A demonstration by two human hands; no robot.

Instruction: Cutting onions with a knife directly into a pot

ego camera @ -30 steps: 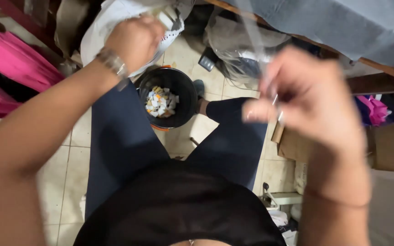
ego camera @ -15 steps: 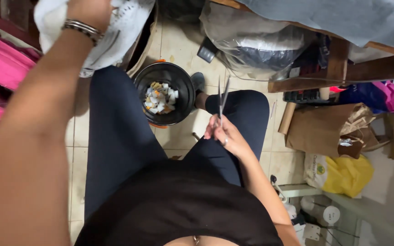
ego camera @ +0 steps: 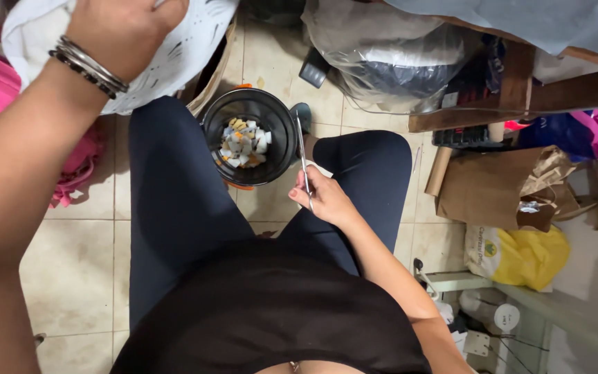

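Head view: the right hand [ego camera: 327, 199] grips thin metal scissors [ego camera: 303, 161] in closed fingers, blades pointing over the rim of the black scrap bin [ego camera: 279, 125] between the knees. Left hand [ego camera: 122, 31] clutches white fabric [ego camera: 174, 59] up left, well apart; trimming seems paused, so cutting would mean bringing them together

hands: 2 [ego camera: 122, 28] [ego camera: 327, 201] | scissors: 1 [ego camera: 304, 163] | black bin: 1 [ego camera: 278, 118] | brown paper bag: 1 [ego camera: 500, 187]
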